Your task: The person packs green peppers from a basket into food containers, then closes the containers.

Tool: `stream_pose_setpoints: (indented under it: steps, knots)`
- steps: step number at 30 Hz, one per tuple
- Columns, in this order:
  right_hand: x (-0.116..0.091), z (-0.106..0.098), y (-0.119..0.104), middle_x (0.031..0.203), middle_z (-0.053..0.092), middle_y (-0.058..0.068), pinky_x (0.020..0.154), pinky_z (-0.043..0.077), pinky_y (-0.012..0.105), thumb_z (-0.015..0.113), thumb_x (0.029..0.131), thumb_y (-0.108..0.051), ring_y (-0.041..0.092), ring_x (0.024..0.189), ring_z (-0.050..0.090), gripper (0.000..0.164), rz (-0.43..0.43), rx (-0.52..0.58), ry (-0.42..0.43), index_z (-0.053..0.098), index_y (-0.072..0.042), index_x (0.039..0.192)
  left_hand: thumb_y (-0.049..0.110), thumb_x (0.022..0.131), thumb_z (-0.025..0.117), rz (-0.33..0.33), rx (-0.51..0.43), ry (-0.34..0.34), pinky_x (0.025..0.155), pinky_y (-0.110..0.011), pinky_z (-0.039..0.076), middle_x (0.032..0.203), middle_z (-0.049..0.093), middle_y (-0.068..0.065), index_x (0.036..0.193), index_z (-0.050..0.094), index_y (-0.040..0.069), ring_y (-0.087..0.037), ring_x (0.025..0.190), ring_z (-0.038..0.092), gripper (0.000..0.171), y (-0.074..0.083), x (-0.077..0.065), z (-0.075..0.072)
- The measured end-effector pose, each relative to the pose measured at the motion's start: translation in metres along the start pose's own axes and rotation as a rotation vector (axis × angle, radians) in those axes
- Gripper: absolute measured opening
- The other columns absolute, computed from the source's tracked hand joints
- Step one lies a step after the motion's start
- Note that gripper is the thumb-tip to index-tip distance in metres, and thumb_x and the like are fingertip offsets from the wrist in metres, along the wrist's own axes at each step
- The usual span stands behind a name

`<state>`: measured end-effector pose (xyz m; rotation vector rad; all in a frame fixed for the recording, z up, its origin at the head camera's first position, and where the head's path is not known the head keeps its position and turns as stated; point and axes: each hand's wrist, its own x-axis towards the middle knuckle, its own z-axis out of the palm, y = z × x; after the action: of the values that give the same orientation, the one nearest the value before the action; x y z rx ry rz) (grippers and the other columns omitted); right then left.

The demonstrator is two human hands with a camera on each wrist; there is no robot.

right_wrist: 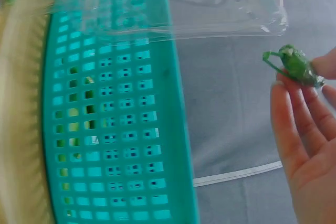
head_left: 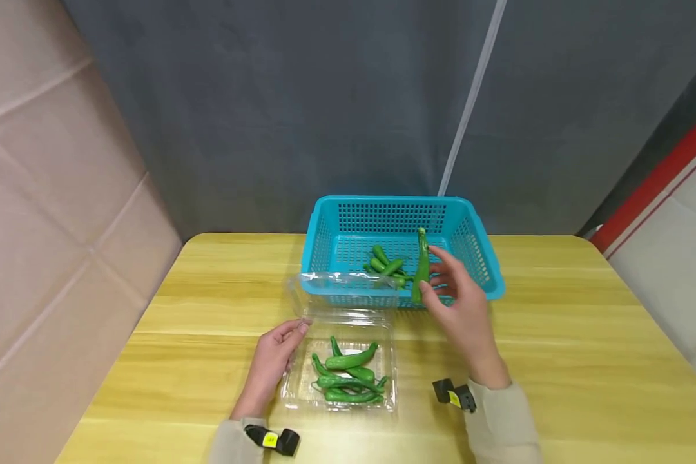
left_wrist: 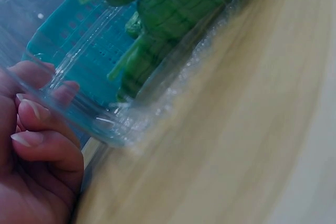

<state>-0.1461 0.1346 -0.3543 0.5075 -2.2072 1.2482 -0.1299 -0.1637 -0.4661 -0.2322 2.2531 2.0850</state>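
Between thumb and fingers, my right hand (head_left: pixel 463 308) holds a long green pepper (head_left: pixel 421 269) over the front right part of the blue plastic basket (head_left: pixel 391 200). In the right wrist view the pepper (right_wrist: pixel 298 65) is seen end-on, pinched at the fingertips. My left hand (head_left: pixel 271 361) grips the left edge of a clear plastic clamshell box (head_left: pixel 391 361) near its hinge. Several green peppers (head_left: pixel 350 381) lie in the box. The raised lid (head_left: pixel 325 283) leans back and overlaps the basket's front in the head view. More peppers (head_left: pixel 390 265) lie inside the basket.
A wooden table (head_left: pixel 557 348) carries the box and basket, the basket standing near its back edge. Behind it hangs a dark grey curtain (head_left: pixel 278 116) with a pale strip. Light padded panels (head_left: pixel 52 225) line the left side. Wrist cameras (head_left: pixel 271 440) sit on both sleeves.
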Motion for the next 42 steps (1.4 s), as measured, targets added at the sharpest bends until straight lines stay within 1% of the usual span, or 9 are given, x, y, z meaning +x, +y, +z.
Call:
stream_pose_setpoints:
  steps: [3,6,10,18,21,26,33,37,42]
  knots:
    - [0.000,-0.002,-0.004,0.096,0.059,0.004,0.066,0.050,0.019,0.065,0.077,0.000,0.009,0.080,0.056,0.060,-0.054,-0.001,-0.027,0.044,-0.017,0.131,0.045,0.077,0.064,0.014,0.015,0.010,0.033,-0.021,0.032,0.053,0.042,0.000,0.105,0.064,0.020,-0.008,0.038,0.035,0.038,-0.002,-0.001,0.000]
    - [0.001,-0.002,-0.007,0.093,0.060,0.004,0.065,0.051,0.023,0.065,0.075,0.003,0.011,0.080,0.057,0.059,-0.124,0.016,-0.072,0.046,-0.011,0.129,0.049,0.075,0.064,0.029,0.031,0.021,0.032,-0.022,0.032,0.053,0.043,-0.001,0.104,0.064,0.022,-0.008,0.038,0.034,0.041,-0.005,0.000,0.000]
    - [0.001,-0.002,-0.011,0.093,0.060,0.003,0.066,0.051,0.024,0.066,0.075,0.003,0.012,0.082,0.057,0.056,-0.193,0.032,-0.154,0.048,-0.007,0.126,0.050,0.075,0.064,0.041,0.033,0.025,0.032,-0.022,0.031,0.054,0.045,-0.003,0.104,0.065,0.023,-0.008,0.038,0.033,0.040,-0.006,0.001,0.000]
    - [0.001,0.003,-0.016,0.095,0.061,0.000,0.068,0.050,0.019,0.067,0.077,-0.003,0.010,0.080,0.058,0.046,-0.296,0.042,-0.285,0.055,-0.009,0.120,0.049,0.075,0.064,0.051,0.030,0.024,0.032,-0.022,0.030,0.057,0.046,-0.005,0.105,0.064,0.021,-0.008,0.038,0.034,0.040,-0.004,0.001,0.001]
    - [0.000,0.007,-0.016,0.098,0.061,-0.001,0.068,0.048,0.016,0.066,0.078,-0.005,0.008,0.078,0.058,0.041,-0.315,0.039,-0.332,0.057,-0.010,0.118,0.048,0.076,0.064,0.055,0.030,0.024,0.031,-0.022,0.030,0.056,0.045,-0.004,0.106,0.064,0.020,-0.008,0.038,0.033,0.040,-0.004,0.000,0.002]
    - [-0.002,0.015,-0.015,0.100,0.061,-0.004,0.067,0.048,0.018,0.067,0.078,-0.006,0.005,0.080,0.056,0.037,-0.325,-0.007,-0.435,0.060,-0.014,0.114,0.049,0.075,0.064,0.044,0.023,0.025,0.032,-0.021,0.030,0.057,0.045,-0.004,0.105,0.064,0.021,-0.008,0.038,0.034,0.040,-0.005,0.000,0.002]
    - [-0.006,0.030,-0.013,0.101,0.062,-0.008,0.072,0.047,0.019,0.069,0.077,-0.009,0.005,0.089,0.056,0.035,-0.380,-0.089,-0.514,0.063,-0.017,0.110,0.049,0.075,0.064,0.037,0.024,0.025,0.032,-0.021,0.030,0.060,0.049,-0.008,0.104,0.064,0.022,-0.008,0.038,0.034,0.041,-0.005,0.001,0.001]
    - [-0.008,0.035,-0.016,0.100,0.062,-0.009,0.074,0.048,0.021,0.069,0.078,-0.013,0.005,0.090,0.056,0.033,-0.369,-0.124,-0.578,0.063,-0.019,0.110,0.048,0.076,0.064,0.039,0.021,0.018,0.032,-0.022,0.031,0.058,0.047,-0.006,0.106,0.064,0.020,-0.008,0.038,0.034,0.041,-0.004,0.001,0.000]
    - [-0.012,0.043,-0.014,0.100,0.061,-0.009,0.076,0.047,0.020,0.068,0.079,-0.013,0.004,0.089,0.056,0.032,-0.339,-0.175,-0.676,0.063,-0.020,0.110,0.041,0.079,0.064,0.017,0.003,0.005,0.032,-0.023,0.031,0.057,0.045,-0.006,0.106,0.064,0.019,-0.008,0.038,0.035,0.034,0.000,0.000,0.000]
